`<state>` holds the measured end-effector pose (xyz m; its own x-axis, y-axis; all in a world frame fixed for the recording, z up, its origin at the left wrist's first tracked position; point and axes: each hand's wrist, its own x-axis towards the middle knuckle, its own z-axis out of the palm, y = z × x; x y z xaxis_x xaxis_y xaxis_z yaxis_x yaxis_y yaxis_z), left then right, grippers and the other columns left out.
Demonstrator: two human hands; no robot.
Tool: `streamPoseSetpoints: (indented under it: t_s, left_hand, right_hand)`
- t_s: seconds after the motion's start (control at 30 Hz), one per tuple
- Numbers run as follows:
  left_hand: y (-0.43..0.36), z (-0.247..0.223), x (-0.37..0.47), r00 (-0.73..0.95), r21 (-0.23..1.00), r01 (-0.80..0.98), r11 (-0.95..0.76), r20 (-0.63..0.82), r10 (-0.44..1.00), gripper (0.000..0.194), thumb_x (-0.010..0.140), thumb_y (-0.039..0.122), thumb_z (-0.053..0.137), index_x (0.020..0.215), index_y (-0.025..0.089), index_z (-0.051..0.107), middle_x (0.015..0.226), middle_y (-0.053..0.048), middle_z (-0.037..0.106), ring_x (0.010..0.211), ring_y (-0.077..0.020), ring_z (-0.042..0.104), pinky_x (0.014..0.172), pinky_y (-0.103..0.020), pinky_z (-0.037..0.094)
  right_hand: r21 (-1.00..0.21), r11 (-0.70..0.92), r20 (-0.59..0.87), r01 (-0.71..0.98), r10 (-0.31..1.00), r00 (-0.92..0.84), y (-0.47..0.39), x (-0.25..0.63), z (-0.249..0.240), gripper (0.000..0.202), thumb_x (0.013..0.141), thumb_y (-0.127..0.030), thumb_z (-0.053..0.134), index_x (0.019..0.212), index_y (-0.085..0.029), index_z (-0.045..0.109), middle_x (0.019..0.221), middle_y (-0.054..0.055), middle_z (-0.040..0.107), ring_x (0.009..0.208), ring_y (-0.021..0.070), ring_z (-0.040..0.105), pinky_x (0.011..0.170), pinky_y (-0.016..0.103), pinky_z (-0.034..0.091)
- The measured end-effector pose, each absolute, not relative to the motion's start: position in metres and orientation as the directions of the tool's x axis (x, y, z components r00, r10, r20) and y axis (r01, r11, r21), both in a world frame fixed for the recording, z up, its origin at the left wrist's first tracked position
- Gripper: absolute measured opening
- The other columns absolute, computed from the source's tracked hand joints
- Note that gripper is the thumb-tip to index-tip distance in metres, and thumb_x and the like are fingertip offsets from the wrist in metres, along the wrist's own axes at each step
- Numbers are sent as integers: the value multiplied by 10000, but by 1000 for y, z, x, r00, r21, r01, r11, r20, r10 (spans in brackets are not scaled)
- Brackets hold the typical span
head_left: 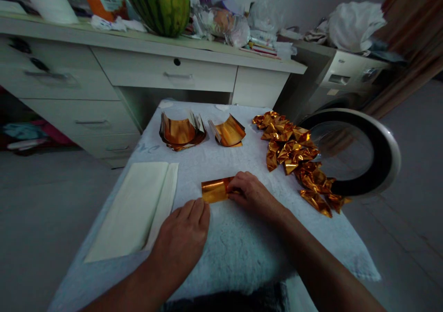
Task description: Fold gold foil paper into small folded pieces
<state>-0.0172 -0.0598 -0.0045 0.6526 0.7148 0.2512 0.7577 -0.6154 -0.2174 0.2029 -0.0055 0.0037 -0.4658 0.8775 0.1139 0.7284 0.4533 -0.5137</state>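
Note:
A small sheet of shiny gold foil paper [215,191] lies on the cloth-covered table in front of me. My right hand [249,193] pinches its right end between thumb and fingers. At the sheet's lower left corner is my left hand [188,226], palm down, its fingers together and the tips touching the corner; whether it grips the foil is hidden. Two curved stacks of gold foil sheets, a larger one [179,131] and a smaller one [229,131], stand beyond the hands. Folded gold foil pieces [294,141] are heaped to the right.
White folded paper [133,206] lies left on the table cloth [235,247]. Behind stands a white desk [145,74] with a cut watermelon [161,7] and clutter on it. A washing machine's open round door [384,155] reaches up to the table's right edge.

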Motion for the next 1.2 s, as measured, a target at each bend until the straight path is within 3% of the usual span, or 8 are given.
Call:
streamPoseSetpoints:
  t_s: [0.23, 0.3, 0.47, 0.57, 0.7, 0.87, 1.03, 1.2]
  left_hand:
    - [-51, 16, -19, 604, -100, 797, -596, 168, 779, 178, 848, 89, 536, 758, 145, 679, 757, -87, 634, 738, -288, 630, 654, -460, 564]
    - [-41, 26, -14, 555, 4, 822, -569, 217, 803, 104, 841, 157, 592, 903, 132, 672, 884, -108, 648, 840, -297, 622, 743, -470, 557]
    - [-14, 25, 0, 450, 287, 805, -520, 276, 849, 634, 766, 248, 707, 1331, 106, 458, 1245, -167, 575, 1145, -335, 534, 958, -486, 481]
    - [-6, 12, 2, 456, 392, 769, -505, 217, 863, 690, 765, 230, 700, 1381, 123, 407, 1232, -154, 596, 1136, -324, 546, 970, -488, 464]
    - [-4, 3, 1, 439, 492, 746, -449, 145, 887, 621, 754, 161, 687, 1340, 156, 483, 1090, -111, 667, 1005, -296, 611, 896, -463, 486]
    - [-1, 5, -2, 425, 612, 690, -386, 88, 901, 458, 760, 136, 658, 1205, 231, 608, 990, -46, 714, 920, -256, 658, 863, -420, 489]
    - [-3, 9, -4, 337, 801, 539, -261, 79, 938, 459, 803, 185, 633, 1247, 279, 560, 883, 14, 689, 810, -189, 675, 780, -340, 499]
    - [-4, 15, -2, 186, 938, 316, -145, 88, 979, 536, 814, 235, 642, 1318, 279, 466, 842, 33, 621, 769, -161, 663, 684, -285, 503]
  right_hand:
    - [-532, 453, 50, 715, 860, -507, 2, 202, 13, 118, 793, -69, 668, 794, -176, 618, 845, 24, 605, 813, 166, 531, 753, 291, 394]
    - [-586, 448, 51, 676, 852, -521, 5, 203, 16, 140, 778, -53, 658, 762, -173, 589, 793, 1, 573, 751, 140, 518, 707, 265, 390]
    - [-668, 403, 214, 626, 909, -357, 6, 213, 15, 256, 754, -141, 708, 955, -192, 557, 915, 16, 554, 840, 166, 527, 752, 290, 429]
    - [-671, 396, 250, 627, 917, -312, 3, 222, 14, 446, 748, -220, 738, 1124, -195, 501, 1088, 73, 522, 1019, 230, 502, 891, 379, 429]
    - [-682, 369, 148, 631, 915, -374, -2, 226, 14, 575, 701, -267, 787, 1186, -181, 490, 1154, 100, 491, 1087, 272, 461, 948, 444, 402]
    - [-682, 362, 120, 636, 913, -391, -1, 227, 11, 300, 731, -212, 773, 986, -212, 615, 1130, 63, 509, 1083, 251, 452, 949, 423, 386]
    - [-739, 404, 197, 539, 895, -401, 5, 233, 8, 74, 823, -223, 703, 850, -206, 636, 1105, 53, 555, 1078, 229, 475, 958, 400, 359]
    - [-846, 368, 248, 386, 912, -326, 8, 234, 10, 135, 873, -287, 657, 775, -204, 616, 978, 37, 584, 984, 202, 524, 909, 364, 381]
